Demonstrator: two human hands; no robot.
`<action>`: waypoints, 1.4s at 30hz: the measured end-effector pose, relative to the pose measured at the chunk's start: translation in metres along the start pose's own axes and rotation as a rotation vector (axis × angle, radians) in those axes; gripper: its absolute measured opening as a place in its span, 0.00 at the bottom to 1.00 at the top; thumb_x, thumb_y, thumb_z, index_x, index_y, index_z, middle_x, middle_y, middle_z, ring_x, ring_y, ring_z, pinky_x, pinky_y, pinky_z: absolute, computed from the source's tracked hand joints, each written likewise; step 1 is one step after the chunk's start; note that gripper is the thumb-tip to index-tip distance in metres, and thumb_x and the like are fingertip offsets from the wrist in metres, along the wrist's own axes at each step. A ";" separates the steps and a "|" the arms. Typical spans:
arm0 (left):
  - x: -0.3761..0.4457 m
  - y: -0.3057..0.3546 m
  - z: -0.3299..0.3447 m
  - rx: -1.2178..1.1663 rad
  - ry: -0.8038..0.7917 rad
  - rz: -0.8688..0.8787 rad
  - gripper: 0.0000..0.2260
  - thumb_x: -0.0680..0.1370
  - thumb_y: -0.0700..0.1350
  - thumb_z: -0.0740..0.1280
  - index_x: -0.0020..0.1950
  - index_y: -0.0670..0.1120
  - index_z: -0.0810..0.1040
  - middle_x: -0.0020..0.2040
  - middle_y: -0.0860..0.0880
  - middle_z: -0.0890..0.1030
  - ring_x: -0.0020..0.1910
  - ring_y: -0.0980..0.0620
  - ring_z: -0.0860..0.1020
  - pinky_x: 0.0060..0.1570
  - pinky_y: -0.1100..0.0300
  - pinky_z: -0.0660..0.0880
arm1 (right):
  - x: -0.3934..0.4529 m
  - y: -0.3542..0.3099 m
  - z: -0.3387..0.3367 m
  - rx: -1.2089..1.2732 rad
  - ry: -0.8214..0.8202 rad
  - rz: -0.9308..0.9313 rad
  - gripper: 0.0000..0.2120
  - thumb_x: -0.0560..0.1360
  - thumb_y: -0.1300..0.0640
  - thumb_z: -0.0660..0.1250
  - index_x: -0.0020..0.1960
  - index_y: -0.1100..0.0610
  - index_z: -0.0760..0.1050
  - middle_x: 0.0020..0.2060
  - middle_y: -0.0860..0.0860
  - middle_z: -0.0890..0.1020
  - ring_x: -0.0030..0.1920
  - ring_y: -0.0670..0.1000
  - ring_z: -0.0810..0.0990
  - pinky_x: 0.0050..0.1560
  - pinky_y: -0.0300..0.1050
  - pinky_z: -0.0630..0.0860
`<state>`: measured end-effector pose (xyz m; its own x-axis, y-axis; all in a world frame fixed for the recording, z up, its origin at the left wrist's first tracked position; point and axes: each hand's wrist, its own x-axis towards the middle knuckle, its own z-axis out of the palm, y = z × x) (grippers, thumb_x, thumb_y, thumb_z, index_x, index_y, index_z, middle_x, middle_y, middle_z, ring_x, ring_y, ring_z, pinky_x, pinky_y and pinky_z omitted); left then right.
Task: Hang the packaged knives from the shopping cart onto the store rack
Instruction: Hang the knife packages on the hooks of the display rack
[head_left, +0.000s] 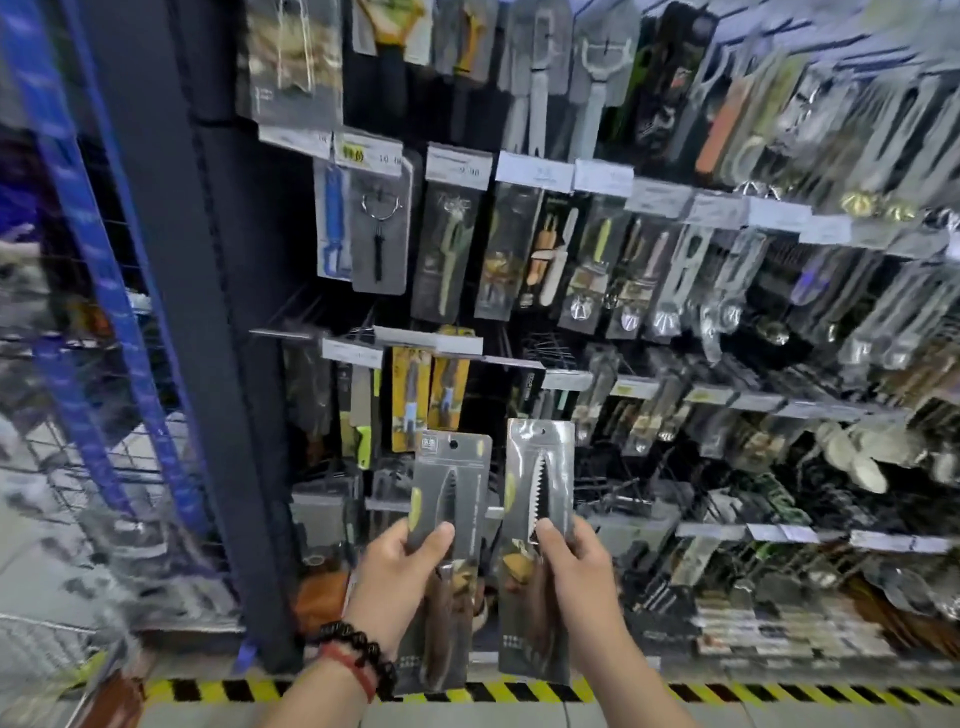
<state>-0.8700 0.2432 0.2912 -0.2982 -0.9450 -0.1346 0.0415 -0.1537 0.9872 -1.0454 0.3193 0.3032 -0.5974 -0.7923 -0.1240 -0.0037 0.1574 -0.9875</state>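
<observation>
Item 1, my left hand (396, 566): thumb curled over the front of a grey carded knife package with a dark smooth blade and brown wooden handle (448, 525), fingers wrapped behind it. Package upright, hang hole at 12 o'clock, lower end reaching down to the yellow-and-black hazard stripe on the floor edge (519, 691).

Item 2, my right hand (574, 564): thumb pressed on the front of a second grey carded knife package, this one with a serrated blade (540, 499), fingers closed round its right edge. Upright, hang hole at 12 o'clock.

Count of packaged knives in hand: two, one per hand, side by side with a narrow gap between them, not touching. Both are held in front of the lower part of the dark store rack of hanging kitchen tools (571, 291), neither on a hook.

Item 3, left wrist: one black bead bracelet (358, 649) and one red cord band (348, 670).

Room around the packages: at 12 o'clock from the left package hang two yellow-carded knives (423, 395); at 12 o'clock from the right package is a dark stretch of rack with bare wire hooks (550, 351). At 9 o'clock stands the dark upright post of the rack (208, 322), and beyond it a blue wire-mesh panel (93, 291). At 3 o'clock the rows are crowded with hanging goods, too blurred to count. White price-label strips (535, 169) run along the rows.
</observation>
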 end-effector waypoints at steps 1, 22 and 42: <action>0.011 0.001 0.002 0.008 -0.013 -0.014 0.34 0.66 0.68 0.69 0.59 0.42 0.77 0.52 0.51 0.80 0.53 0.51 0.77 0.54 0.56 0.73 | 0.012 -0.002 0.002 -0.014 0.017 -0.005 0.32 0.79 0.45 0.65 0.76 0.60 0.60 0.75 0.54 0.65 0.74 0.55 0.64 0.71 0.51 0.63; 0.173 0.003 0.048 0.052 -0.016 -0.192 0.15 0.70 0.55 0.71 0.53 0.50 0.81 0.47 0.55 0.85 0.51 0.54 0.82 0.49 0.61 0.75 | 0.234 0.027 0.048 -0.055 -0.142 0.114 0.40 0.72 0.34 0.66 0.74 0.60 0.66 0.70 0.54 0.72 0.70 0.57 0.71 0.71 0.55 0.66; 0.247 -0.044 0.044 -0.072 0.146 -0.372 0.48 0.59 0.65 0.74 0.74 0.45 0.66 0.72 0.50 0.69 0.70 0.47 0.66 0.71 0.46 0.62 | 0.323 0.079 0.066 0.046 -0.166 0.137 0.56 0.60 0.21 0.63 0.76 0.57 0.62 0.74 0.56 0.68 0.73 0.56 0.67 0.73 0.60 0.64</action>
<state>-0.9878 0.0290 0.2184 -0.1676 -0.8511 -0.4976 0.0247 -0.5082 0.8609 -1.1860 0.0365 0.1785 -0.4495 -0.8521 -0.2681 0.1073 0.2464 -0.9632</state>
